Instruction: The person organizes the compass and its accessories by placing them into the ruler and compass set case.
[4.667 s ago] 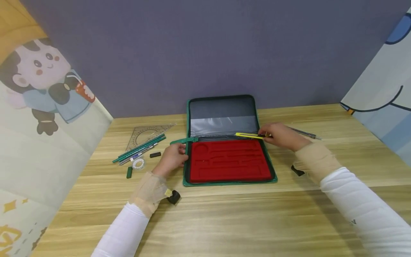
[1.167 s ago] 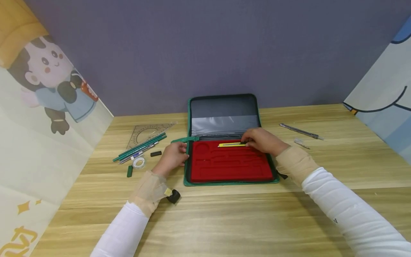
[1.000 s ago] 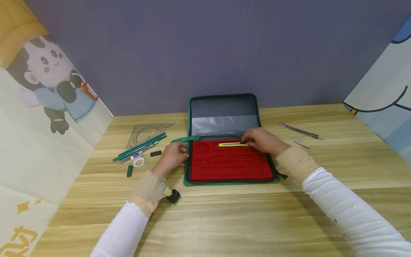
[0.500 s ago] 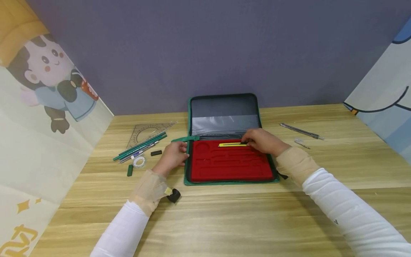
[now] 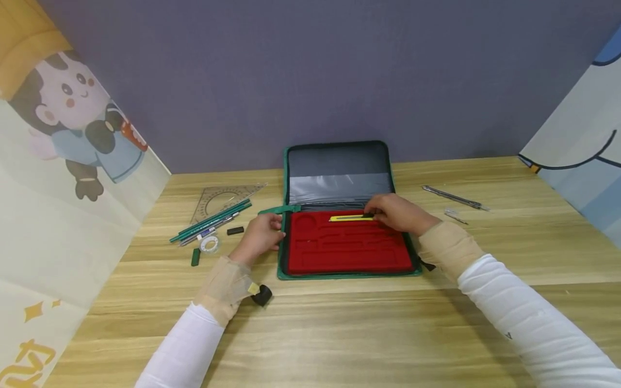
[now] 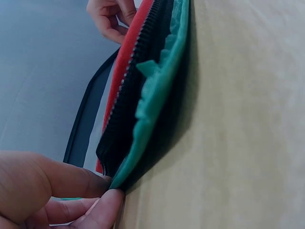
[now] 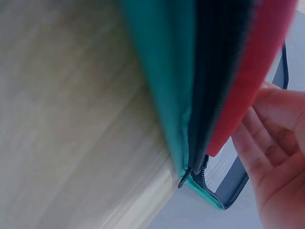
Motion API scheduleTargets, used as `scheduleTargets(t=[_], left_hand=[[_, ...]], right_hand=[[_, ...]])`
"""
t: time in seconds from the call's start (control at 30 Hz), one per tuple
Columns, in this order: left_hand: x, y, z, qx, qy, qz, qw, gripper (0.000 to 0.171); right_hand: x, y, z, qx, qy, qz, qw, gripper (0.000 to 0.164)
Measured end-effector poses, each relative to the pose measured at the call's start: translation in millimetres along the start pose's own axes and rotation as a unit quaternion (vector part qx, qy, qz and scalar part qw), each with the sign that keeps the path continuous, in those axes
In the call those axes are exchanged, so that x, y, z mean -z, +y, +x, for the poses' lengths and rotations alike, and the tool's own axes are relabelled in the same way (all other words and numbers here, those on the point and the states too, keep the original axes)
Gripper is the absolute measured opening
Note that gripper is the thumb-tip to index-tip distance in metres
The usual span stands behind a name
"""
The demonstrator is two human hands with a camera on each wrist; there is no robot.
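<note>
A green zip case (image 5: 350, 277) lies unfolded on the table, its lid with a clear pocket (image 5: 317, 189) leaning up at the back. Its red insert (image 5: 349, 261) has moulded recesses, one of them round. My left hand (image 5: 258, 237) pinches the case's left edge; the left wrist view has thumb and finger meeting on the green rim (image 6: 151, 102). Between thumb and fingers of my right hand (image 5: 399, 213) is the black end of a yellow utility knife (image 5: 345, 218), which lies along the top of the insert. The right wrist view hides the knife behind the red edge (image 7: 245, 81).
To the left lie a clear set square (image 5: 208, 196), green pencils (image 5: 213, 222), a white ring-shaped item (image 5: 209, 244), a black block (image 5: 235, 230) and a green block (image 5: 195, 257). Right of the case are a grey compass-like tool (image 5: 453, 198) and a small clear-topped piece (image 5: 455, 216).
Since the oldest frame, my right hand has carried the yellow utility knife left and down from the case's right side onto the red insert. Over the last second both hands stay nearly still.
</note>
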State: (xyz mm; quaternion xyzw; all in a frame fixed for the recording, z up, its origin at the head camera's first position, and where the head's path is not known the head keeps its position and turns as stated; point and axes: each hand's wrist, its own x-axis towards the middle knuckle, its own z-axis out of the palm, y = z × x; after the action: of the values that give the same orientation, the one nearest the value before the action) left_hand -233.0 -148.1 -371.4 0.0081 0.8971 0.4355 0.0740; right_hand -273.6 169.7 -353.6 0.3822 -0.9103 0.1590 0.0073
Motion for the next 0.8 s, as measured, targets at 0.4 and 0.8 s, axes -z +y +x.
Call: scheduleTargets(t=[0.4,0.8], left_hand=[[0.9,1.8,-0.7,0.012,-0.007,-0.008,0.9999,0.038],[0.9,-1.0,2.1,0.01,-0.009,-0.018,0.9997,0.038]], right_hand=[[17,10,-16,-0.036,0.002,0.028,0.999,0.022],[32,35,-43,-0.051,0.002,0.006,0.999,0.023]])
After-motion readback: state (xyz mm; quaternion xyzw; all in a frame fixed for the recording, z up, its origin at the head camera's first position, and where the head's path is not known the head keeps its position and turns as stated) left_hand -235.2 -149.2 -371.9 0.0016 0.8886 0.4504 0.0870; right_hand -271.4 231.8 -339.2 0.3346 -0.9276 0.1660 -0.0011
